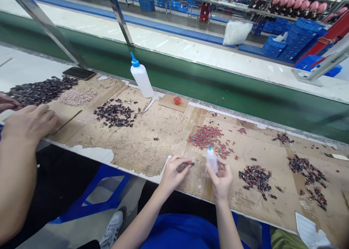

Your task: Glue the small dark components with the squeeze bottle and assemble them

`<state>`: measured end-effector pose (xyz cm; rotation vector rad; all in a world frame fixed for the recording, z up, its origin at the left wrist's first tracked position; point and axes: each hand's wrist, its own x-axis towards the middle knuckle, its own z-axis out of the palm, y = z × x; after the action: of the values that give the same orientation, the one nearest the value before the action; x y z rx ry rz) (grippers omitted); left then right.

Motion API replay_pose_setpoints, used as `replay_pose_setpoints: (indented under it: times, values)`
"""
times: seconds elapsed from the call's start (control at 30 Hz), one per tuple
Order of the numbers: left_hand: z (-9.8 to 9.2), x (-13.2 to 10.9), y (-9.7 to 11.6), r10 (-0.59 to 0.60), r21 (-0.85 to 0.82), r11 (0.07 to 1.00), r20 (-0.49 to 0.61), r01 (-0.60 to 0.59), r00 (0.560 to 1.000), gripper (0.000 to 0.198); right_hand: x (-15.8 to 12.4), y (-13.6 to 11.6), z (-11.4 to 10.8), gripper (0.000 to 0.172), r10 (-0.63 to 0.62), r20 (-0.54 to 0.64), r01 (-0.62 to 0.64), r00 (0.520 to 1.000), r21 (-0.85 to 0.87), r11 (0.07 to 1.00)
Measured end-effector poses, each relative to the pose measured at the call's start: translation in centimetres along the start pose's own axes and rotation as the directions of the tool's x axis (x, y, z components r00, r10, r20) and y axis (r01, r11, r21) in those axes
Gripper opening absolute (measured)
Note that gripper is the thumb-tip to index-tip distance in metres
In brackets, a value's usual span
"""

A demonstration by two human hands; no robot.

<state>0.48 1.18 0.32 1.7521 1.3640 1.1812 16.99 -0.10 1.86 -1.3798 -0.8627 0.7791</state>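
My left hand (174,171) pinches a small dark part (185,165) over the cardboard-covered bench (152,140), fingers closed around it. My right hand (222,178) grips a small white squeeze bottle (212,159) with a blue tip, held upright a short way right of the part. Just beyond both hands lies a heap of small red pieces (205,135). To the right of my right hand sits a pile of dark and red finished-looking pieces (255,177).
A co-worker's hands (27,121) rest at the left by a big dark pile (40,90). A large white bottle (141,78), a phone (79,73), a red cap (177,100) and another dark heap (114,114) sit further back. Behind runs a green conveyor (218,85).
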Motion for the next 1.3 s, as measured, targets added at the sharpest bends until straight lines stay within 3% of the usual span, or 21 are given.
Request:
replay_pose_setpoints:
  times: [0.17,0.3,0.37,0.47,0.6,0.7,0.9,0.97,1.07,1.13,1.2,1.3]
  values:
    - [-0.2,0.0,0.1,0.055,0.014,0.998,0.03,-0.055,0.998,0.013,0.4,-0.1,2.6,0.037,-0.044,0.137,0.065,0.99,-0.157,0.985]
    - [-0.4,0.1,0.1,0.117,0.039,0.992,0.061,-0.12,0.991,0.015,0.7,-0.4,1.7,0.044,-0.053,0.27,0.132,0.961,-0.282,0.95]
    - [-0.5,0.1,0.1,0.135,0.039,0.989,0.084,-0.139,0.987,0.016,1.3,-0.7,-0.2,0.047,-0.062,0.221,0.141,0.973,-0.362,0.922]
    - [-0.4,0.1,0.0,0.141,0.042,0.988,0.097,-0.145,0.985,0.017,3.2,-0.9,-3.8,0.042,-0.125,0.002,0.105,0.992,-0.554,0.826]
    - [-0.2,0.0,-0.1,0.132,0.049,0.989,0.092,-0.137,0.987,0.015,6.0,-0.6,-7.2,0.051,-0.241,-0.039,0.12,0.97,-0.783,0.61]
    - [-0.1,-0.1,-0.2,0.128,0.055,0.99,0.067,-0.132,0.989,0.013,6.7,0.0,-7.5,0.049,-0.238,-0.019,0.107,0.971,-0.858,0.503]
    - [0.2,-0.2,-0.5,0.173,0.111,0.979,-0.023,-0.169,0.985,0.013,5.8,0.4,-7.1,0.046,-0.253,0.013,0.139,0.967,-0.863,0.485]
    - [0.2,-0.2,-0.6,0.167,0.102,0.981,-0.016,-0.165,0.986,0.012,5.3,-0.3,-7.0,0.048,-0.28,0.014,0.159,0.96,-0.85,0.502]
    - [0.2,-0.1,-0.4,0.123,0.029,0.992,0.028,-0.124,0.992,0.011,4.0,-1.8,-6.2,0.041,-0.261,0.008,0.182,0.965,-0.74,0.648]
    - [0.1,-0.2,0.1,0.061,-0.048,0.997,0.05,-0.059,0.997,0.012,2.6,-2.9,-5.0,0.034,-0.221,0.102,0.236,0.97,-0.612,0.755]
    - [0.0,-0.2,0.8,-0.022,-0.13,0.991,0.066,0.031,0.998,0.012,1.1,-3.5,-3.5,0.028,-0.189,0.269,0.299,0.945,-0.47,0.83]
    - [-0.3,-0.3,1.9,-0.114,-0.215,0.968,0.075,0.128,0.991,0.014,-0.7,-3.5,-1.6,0.024,-0.11,0.372,0.233,0.922,-0.305,0.923]
